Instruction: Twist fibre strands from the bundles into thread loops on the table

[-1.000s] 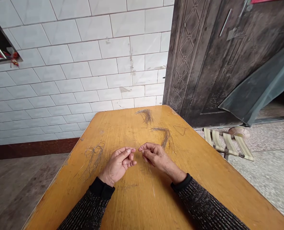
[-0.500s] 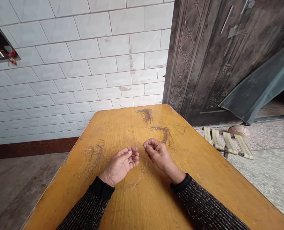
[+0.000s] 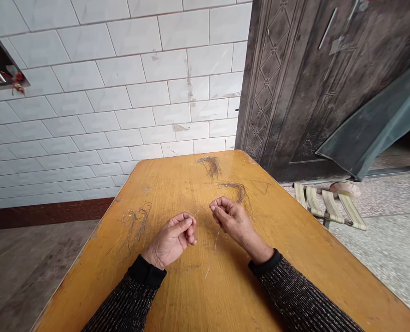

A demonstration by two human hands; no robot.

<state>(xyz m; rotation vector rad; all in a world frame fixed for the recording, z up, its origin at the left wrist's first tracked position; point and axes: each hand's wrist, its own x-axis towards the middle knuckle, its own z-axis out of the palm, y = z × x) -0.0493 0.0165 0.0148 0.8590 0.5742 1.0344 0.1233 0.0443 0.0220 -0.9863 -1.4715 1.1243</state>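
Over the middle of the wooden table, my left hand pinches one end of a thin wire between thumb and forefinger. My right hand is closed on the same wire, which spans the small gap between the hands. A loose length of it hangs below my right hand, down toward the table. Just beyond my right hand lies a bundle of thin wires, partly hidden by that hand. To the left of my left hand is a looser tangle of wires.
Another wire bundle lies near the table's far edge, and a single bent wire lies at the right. A white tiled wall stands behind. Right of the table are a dark door and a strapped stool.
My left fingers have closed into a pinch on the wire, where they were looser before. My right hand has shifted slightly right, and the hanging wire has swung right with it.
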